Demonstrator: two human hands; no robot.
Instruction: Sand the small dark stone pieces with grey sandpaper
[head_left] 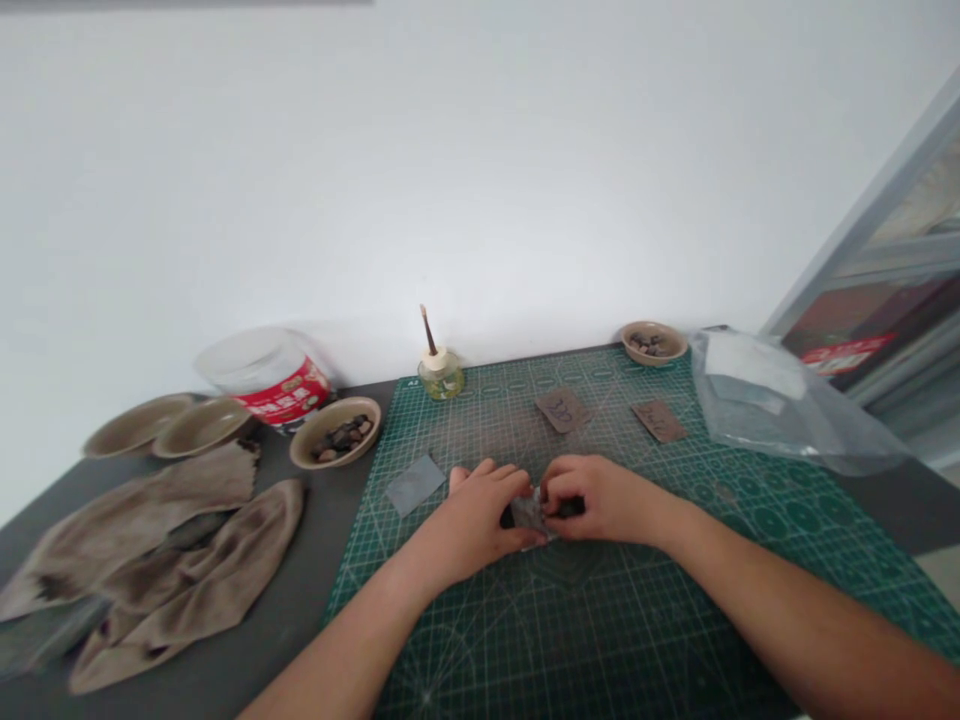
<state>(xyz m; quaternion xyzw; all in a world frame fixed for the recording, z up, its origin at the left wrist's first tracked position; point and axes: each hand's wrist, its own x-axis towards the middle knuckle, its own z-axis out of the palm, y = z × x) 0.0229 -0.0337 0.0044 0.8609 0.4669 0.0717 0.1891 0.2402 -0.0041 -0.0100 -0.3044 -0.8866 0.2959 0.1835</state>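
"So, what are the hands busy with?"

"A small grey sheet (528, 512) on the green cutting mat (465, 650). The left hand (480, 510) touches it with thumb and fingers apart, one on each side. The right hand (581, 500) meets it from the other side, fingers curled towards the thumb; what lies between them is hidden, so I can't tell whether they are clamped on anything."

"And the containers?"

"Well, a glass jar (441, 384) stands on the mat's far edge with yellowish stuff inside, and a thin brush (429, 335) rises upright from its cream top. Left of the mat, a tan bowl (306, 440) holds dark and brownish pebbles (343, 437)."

"Any more pebbles?"

"Yes, a second pebble bowl (651, 359) sits at the far right corner, with small stones in it. Next to it lies a clear plastic bag (780, 425) with something whitish inside, too blurred to name."

"What about the far left?"

"Two shallow bowls (201, 430) side by side, their insides plain tan, and just behind them a see-through tub (259, 370) with a red label, tilted; its contents I can't make out"
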